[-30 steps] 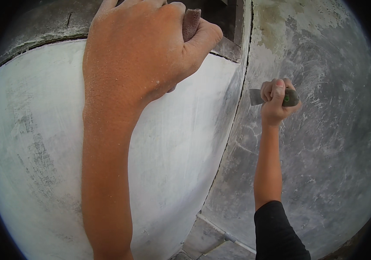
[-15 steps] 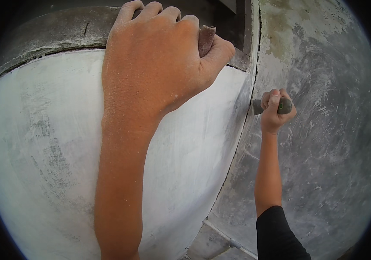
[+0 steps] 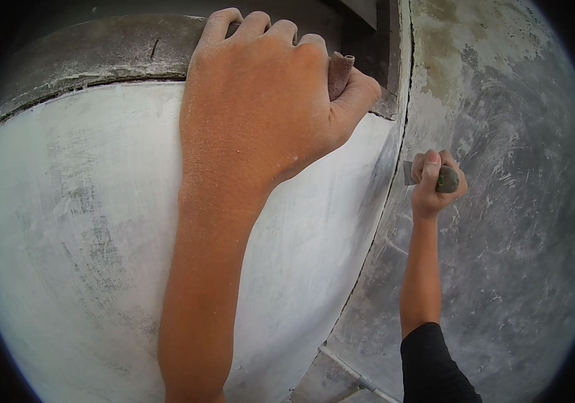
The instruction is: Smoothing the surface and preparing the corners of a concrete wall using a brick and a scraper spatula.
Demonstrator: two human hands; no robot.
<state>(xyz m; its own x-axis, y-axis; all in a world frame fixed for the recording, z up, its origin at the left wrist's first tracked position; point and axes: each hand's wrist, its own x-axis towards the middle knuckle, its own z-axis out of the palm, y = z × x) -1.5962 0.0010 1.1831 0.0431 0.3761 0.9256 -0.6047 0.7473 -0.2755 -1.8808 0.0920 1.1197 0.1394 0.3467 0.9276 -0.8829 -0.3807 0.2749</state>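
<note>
My left hand (image 3: pixel 260 107), dusty, is curled over the dark ledge at the top of a white-coated wall (image 3: pixel 301 221). A rolled brown piece that looks like sandpaper (image 3: pixel 341 70) sticks out between its thumb and forefinger. Farther right, my right hand (image 3: pixel 428 195) is wrapped round the dark handle of a putty knife (image 3: pixel 448 180), thumb laid along it. The short blade points left, close to the crack where the white wall meets a grey wall (image 3: pixel 502 255). Whether the blade touches the wall cannot be told. The fingertips of my left hand are hidden behind the ledge.
A grey concrete ledge (image 3: pixel 99 57) runs along the upper left, with a thin dark mark on it. Past it lies a dark opening. A thin pale pipe (image 3: pixel 348 366) crosses the bottom near the wall corner. Grey patches show through the white coat.
The whole view has shifted, so walls and both hands appear slightly farther right and lower. Both hands keep their grips and nearly the same places against the walls.
</note>
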